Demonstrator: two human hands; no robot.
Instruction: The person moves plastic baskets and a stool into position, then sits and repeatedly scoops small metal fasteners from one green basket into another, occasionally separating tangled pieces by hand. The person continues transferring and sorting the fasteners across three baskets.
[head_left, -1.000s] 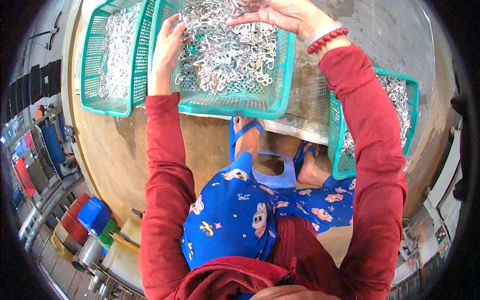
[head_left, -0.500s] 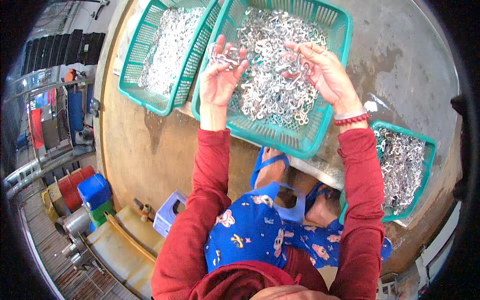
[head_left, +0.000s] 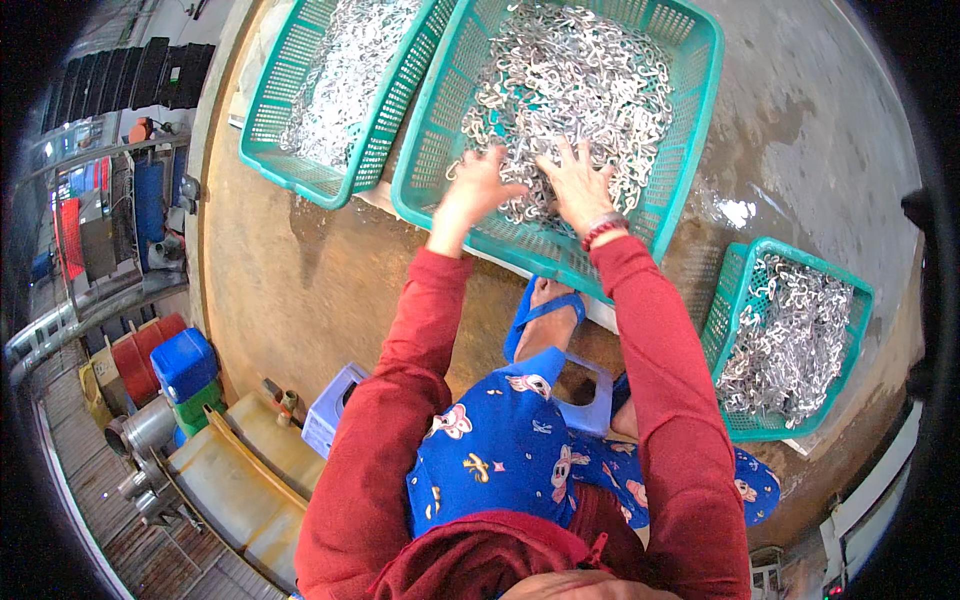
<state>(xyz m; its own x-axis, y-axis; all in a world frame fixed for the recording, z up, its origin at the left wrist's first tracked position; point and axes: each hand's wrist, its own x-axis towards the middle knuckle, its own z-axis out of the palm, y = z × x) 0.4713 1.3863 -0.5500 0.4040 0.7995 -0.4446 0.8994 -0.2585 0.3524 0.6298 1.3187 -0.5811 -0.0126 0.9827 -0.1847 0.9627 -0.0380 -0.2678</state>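
Observation:
A pile of small silvery metal hooks [head_left: 580,75], many of them S-shaped, fills the middle of a large green plastic basket [head_left: 693,120]. My left hand [head_left: 474,192] is over the near left part of the pile, fingers spread and thumb pointing right. Beside it, my right hand [head_left: 582,190] lies palm down on the hooks with its fingers apart. A dark red bead bracelet [head_left: 603,231] circles my right wrist. I see nothing gripped in either hand; what is under the palms is hidden.
Another green basket [head_left: 262,130] of brighter metal pieces stands at the left. A smaller green basket [head_left: 722,335] of hooks sits at the right on the wet floor [head_left: 790,150]. Purple plastic stools [head_left: 330,410] and a blue container [head_left: 185,362] are nearby.
Both hands have come down and nearer to me, from raised above the basket with hooks in their fingers to the pile. The hooks they held are let go.

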